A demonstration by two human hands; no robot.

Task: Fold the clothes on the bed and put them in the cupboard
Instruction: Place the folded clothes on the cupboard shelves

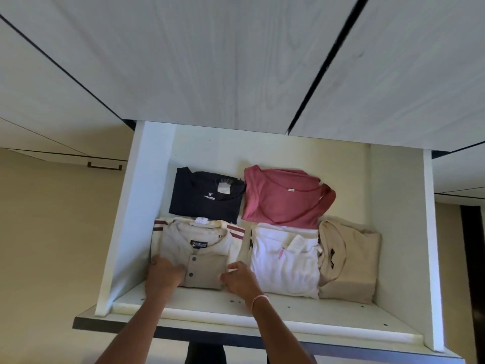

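Note:
A folded beige shirt [202, 248] with buttons and maroon sleeve stripes lies at the front left of the open cupboard shelf [262, 313]. My left hand [164, 274] grips its front left edge. My right hand [240, 279] grips its front right edge, fingers curled. Behind it lies a folded navy shirt [204, 195]. A folded pink shirt [283, 198] sits at the back right. In front of the pink one are a folded white shirt [286, 261] and a folded cream garment [349, 261].
White side walls [136, 206] bound the shelf on the left and right. Closed wood-grain cupboard doors [210, 61] hang above the opening. A cabinet with a dark handle [104, 166] stands at the left. Bare shelf runs along the front lip.

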